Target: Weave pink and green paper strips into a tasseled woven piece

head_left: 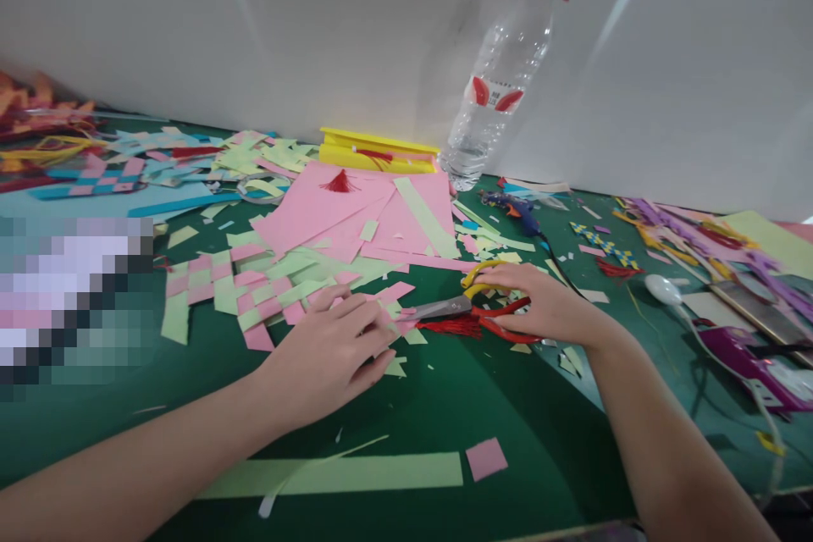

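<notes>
My right hand point(543, 298) is wrapped round the yellow and red handles of a pair of scissors point(441, 307). The blades point left, their tips at the end of a pink and pale green woven paper strip point(254, 286). Over that strip's right part lies my left hand point(340, 345), fingers bent and gripping it close to the blade tips. Its fingers hide some of the weave. A red tassel point(452, 326) lies just under the scissors. Behind both hands is a pink paper sheet point(356, 212) with a small red tassel point(340, 181) on it.
A clear plastic bottle point(501, 68) leans at the white wall. Paper scraps point(267, 152) cover the back left. A blue glue gun point(517, 210) and a purple one point(749, 360) lie right, with cords. A pale green strip point(381, 474) lies in front on the green table point(508, 432).
</notes>
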`<action>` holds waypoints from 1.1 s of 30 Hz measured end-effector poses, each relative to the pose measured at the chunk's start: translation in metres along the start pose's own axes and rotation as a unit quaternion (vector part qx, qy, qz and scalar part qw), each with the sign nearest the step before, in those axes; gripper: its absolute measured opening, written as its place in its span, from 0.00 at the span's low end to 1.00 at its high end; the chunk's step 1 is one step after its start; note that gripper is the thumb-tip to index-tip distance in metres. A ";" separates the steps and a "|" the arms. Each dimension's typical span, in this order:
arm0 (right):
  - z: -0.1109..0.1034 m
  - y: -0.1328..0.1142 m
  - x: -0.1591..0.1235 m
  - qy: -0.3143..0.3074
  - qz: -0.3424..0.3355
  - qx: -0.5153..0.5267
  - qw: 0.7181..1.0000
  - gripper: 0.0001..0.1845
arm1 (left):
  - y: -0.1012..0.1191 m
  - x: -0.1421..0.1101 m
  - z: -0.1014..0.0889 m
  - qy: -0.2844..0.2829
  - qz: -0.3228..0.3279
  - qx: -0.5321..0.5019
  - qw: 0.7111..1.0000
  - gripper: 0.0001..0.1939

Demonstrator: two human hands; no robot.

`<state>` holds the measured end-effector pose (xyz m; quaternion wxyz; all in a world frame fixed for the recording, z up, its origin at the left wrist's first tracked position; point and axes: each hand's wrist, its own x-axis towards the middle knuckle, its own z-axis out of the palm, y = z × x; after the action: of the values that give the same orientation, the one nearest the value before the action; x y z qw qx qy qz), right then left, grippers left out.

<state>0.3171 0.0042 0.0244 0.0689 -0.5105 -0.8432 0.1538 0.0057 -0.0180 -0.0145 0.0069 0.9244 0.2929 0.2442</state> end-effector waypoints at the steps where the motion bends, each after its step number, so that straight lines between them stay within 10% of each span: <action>1: 0.000 0.000 0.000 0.001 0.004 0.001 1.000 0.25 | 0.000 0.000 0.000 -0.001 0.000 0.003 1.000 0.15; 19: 0.000 0.001 0.001 0.021 0.036 -0.006 0.999 0.22 | 0.001 0.001 -0.002 -0.019 -0.005 0.003 1.000 0.16; 33: 0.001 0.021 0.003 0.311 0.149 -0.037 0.938 0.21 | 0.000 -0.001 -0.001 -0.028 0.010 0.010 1.000 0.17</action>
<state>0.3327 0.0155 0.0162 0.2851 -0.6545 -0.6993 -0.0355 0.0043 -0.0190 -0.0137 0.0029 0.9338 0.2856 0.2155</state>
